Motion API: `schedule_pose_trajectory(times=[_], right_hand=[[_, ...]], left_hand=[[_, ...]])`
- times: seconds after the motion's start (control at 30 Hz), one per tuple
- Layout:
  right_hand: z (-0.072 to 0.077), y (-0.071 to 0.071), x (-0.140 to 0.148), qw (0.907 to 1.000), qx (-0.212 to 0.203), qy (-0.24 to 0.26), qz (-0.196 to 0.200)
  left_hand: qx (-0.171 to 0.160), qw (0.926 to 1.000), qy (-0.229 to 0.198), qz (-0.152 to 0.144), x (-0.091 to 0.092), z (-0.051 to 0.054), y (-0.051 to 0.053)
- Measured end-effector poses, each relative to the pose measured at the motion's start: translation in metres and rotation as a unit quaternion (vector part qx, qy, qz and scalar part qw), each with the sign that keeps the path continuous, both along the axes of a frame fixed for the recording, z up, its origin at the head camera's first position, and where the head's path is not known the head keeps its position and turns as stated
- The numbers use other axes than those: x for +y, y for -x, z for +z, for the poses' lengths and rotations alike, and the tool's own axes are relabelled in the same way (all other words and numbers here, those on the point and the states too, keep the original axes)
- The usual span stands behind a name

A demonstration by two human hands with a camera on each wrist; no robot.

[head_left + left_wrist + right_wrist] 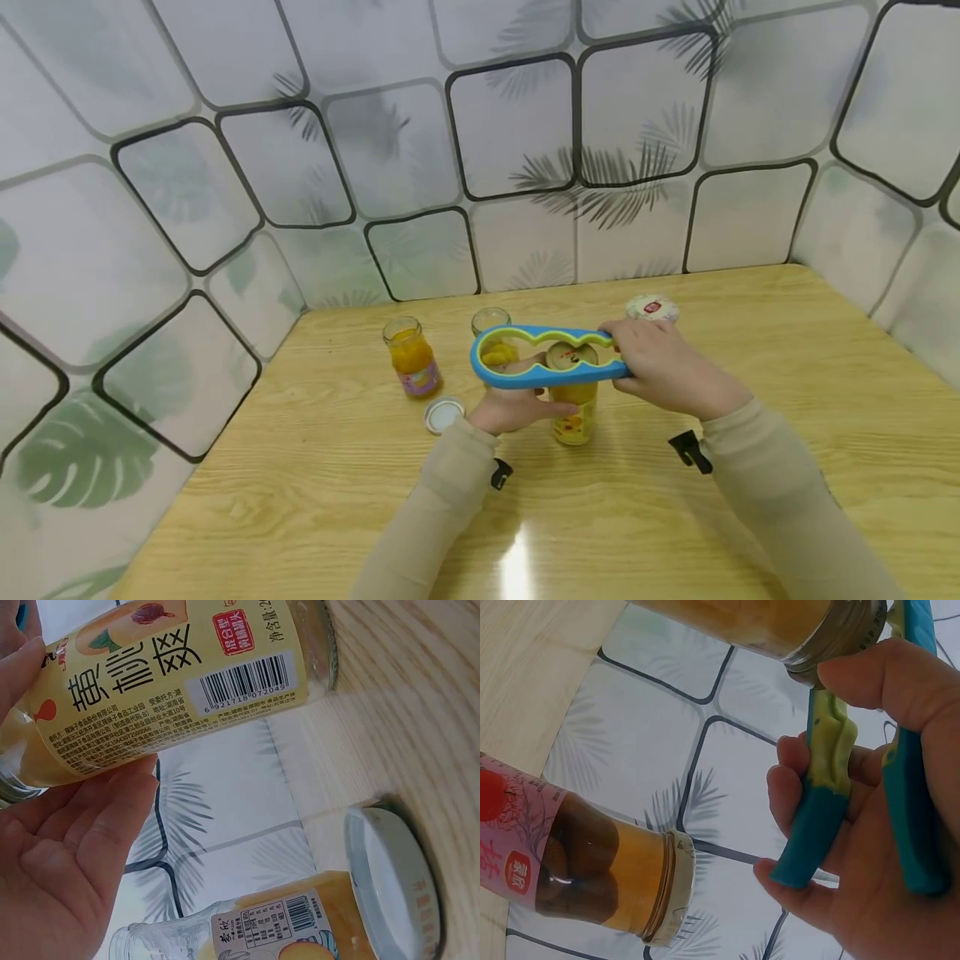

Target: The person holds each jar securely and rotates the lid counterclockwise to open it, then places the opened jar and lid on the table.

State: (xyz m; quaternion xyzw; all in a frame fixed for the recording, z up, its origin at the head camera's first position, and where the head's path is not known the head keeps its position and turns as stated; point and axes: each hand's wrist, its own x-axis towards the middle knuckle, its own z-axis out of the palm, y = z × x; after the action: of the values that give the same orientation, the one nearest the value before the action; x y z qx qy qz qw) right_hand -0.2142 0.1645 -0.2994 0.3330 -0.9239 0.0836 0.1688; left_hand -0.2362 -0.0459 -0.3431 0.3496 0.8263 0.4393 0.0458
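Observation:
In the head view my left hand (517, 408) grips an upright glass jar (573, 427) with a yellow label and a metal lid (570, 354). The left wrist view has the thumb and fingers on opposite sides of this yellow peach jar (187, 682). My right hand (675, 367) holds a blue and yellow-green jar opener (517, 380) by its handle end, with its scalloped opening around the lid. Up close in the right wrist view, the fingers curl round one handle (810, 832) while the thumb lies near the lid.
A lidless jar of orange fruit (412, 358) stands at the left. Behind my left hand is another lidless jar (491, 317). A loose lid (445, 415) lies on the wooden table (300, 500). Beyond my right hand stands a lidded jar with a pink label (525, 847).

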Motion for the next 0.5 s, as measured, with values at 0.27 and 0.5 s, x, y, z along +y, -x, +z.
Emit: schedule_pose_trajectory(times=[0.27,0.5], right_hand=[[0.000,-0.001,0.004,0.9998,-0.010,0.002,-0.018],[0.005,-0.001,0.009,0.9989,-0.030,0.001,-0.036]], left_hand=[[-0.008,0.9996,-0.020,-0.020,0.001,0.012,-0.010],[-0.018,0.9998,-0.007,-0.004,-0.001,0.023,-0.018]])
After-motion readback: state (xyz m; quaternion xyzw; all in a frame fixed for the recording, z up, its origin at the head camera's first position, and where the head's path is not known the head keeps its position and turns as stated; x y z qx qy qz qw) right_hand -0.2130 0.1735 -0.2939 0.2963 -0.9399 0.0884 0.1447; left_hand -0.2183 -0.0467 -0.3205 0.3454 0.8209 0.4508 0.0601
